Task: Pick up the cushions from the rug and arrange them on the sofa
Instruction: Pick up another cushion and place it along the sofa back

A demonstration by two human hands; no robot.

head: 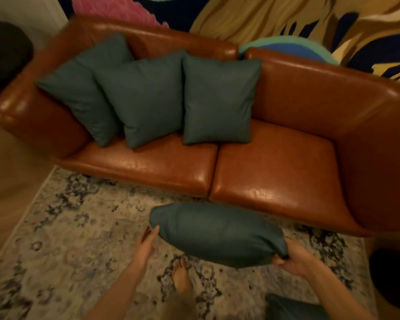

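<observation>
Teal cushion (215, 234) hangs over the rug (74, 239), long axis running left to right, right hand (291, 262) pinching its right corner, left hand (146, 244) flat and loose at the other end (barely touching). Bare sofa (275, 165) seat lies straight ahead; right hand leads.

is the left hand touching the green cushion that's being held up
Touching. The head view shows the left hand's fingertips against the held cushion's left end, no rug visible between them. The right hand pinches its opposite corner.
</observation>
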